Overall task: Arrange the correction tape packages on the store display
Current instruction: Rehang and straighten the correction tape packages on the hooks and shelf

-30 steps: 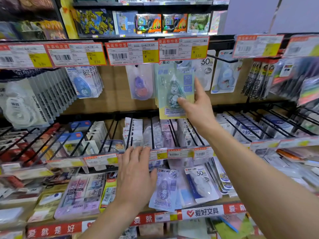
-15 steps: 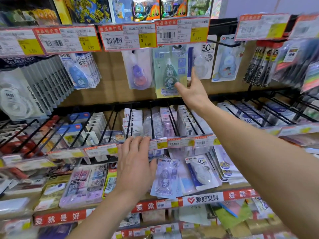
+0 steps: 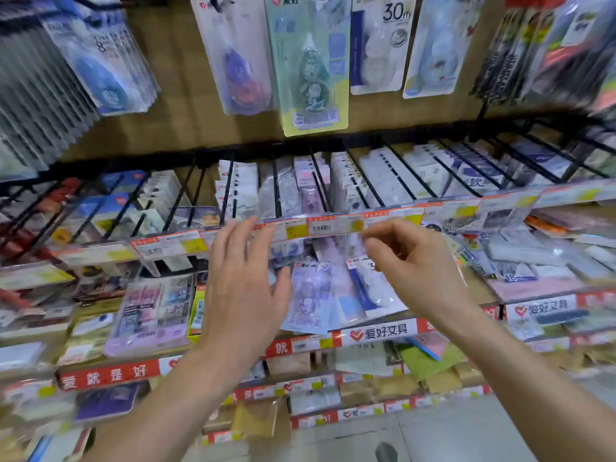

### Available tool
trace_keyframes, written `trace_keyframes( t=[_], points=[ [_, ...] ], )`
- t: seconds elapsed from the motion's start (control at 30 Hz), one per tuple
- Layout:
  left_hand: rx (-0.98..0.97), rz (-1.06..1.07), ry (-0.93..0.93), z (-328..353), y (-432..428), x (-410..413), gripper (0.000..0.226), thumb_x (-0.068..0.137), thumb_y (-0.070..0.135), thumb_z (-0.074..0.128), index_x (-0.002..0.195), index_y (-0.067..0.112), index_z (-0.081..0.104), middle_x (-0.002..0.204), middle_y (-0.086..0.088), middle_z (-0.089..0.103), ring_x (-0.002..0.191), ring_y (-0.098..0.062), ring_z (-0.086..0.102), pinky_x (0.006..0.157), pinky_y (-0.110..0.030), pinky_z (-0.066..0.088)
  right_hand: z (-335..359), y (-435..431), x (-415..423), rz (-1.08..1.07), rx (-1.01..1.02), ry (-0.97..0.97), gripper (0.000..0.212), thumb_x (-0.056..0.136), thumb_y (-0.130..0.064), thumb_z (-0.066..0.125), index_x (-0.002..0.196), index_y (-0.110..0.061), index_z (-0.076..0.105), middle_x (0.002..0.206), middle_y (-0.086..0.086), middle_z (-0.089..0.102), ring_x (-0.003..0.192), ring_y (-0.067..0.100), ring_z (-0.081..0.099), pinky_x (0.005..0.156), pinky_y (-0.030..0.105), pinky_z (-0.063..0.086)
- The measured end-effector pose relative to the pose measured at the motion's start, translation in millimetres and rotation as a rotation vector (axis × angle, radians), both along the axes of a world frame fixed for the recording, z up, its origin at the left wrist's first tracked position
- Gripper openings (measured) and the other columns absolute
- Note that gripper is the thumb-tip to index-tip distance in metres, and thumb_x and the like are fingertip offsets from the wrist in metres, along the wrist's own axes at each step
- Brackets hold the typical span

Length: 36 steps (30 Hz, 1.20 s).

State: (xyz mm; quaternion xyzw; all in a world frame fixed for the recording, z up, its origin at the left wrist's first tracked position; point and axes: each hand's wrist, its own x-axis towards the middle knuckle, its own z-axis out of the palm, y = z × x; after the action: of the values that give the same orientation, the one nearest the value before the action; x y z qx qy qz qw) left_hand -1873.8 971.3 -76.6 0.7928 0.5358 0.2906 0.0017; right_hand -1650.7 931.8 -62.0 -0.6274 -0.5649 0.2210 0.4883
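A green correction tape package (image 3: 308, 66) hangs on the top peg row, free of any hand. Lower down, a purple package (image 3: 308, 296) and a white-and-blue 30 m package (image 3: 371, 288) lie loose on the sloping shelf (image 3: 376, 331). My left hand (image 3: 245, 285) hovers flat in front of the shelf, fingers spread, just left of the purple package. My right hand (image 3: 411, 266) hangs above the white-and-blue package, fingers loosely curled and empty. The whole view is motion-blurred.
A row of black wire pegs (image 3: 320, 185) full of packages juts out above my hands, fronted by price tags (image 3: 333, 225). More packages hang at the upper left (image 3: 100, 61) and upper right (image 3: 433, 48). Stationery boxes (image 3: 150, 315) sit left of my hand.
My right hand let go of the green package on the top pegs and dropped to the lower shelf. The camera tilted down. My left hand stayed where it was.
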Motion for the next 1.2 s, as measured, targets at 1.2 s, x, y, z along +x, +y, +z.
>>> trace_keyframes(
  t=[1.2],
  points=[
    [-1.067, 0.451, -0.681, -210.7, 61.4, 42.2, 0.016, 0.089, 0.001, 0.055, 0.084, 0.016, 0.061, 0.099, -0.013, 0.069, 0.098, -0.038, 0.066, 0.083, -0.043, 0.057, -202.2, 76.5, -46.2, -0.273, -0.632, 0.498, 0.03, 0.095, -0.018, 0.07, 0.122, -0.009, 0.061, 0.105, 0.01, 0.072, 0.092, 0.029, 0.069, 0.078, 0.04, 0.058]
  ],
)
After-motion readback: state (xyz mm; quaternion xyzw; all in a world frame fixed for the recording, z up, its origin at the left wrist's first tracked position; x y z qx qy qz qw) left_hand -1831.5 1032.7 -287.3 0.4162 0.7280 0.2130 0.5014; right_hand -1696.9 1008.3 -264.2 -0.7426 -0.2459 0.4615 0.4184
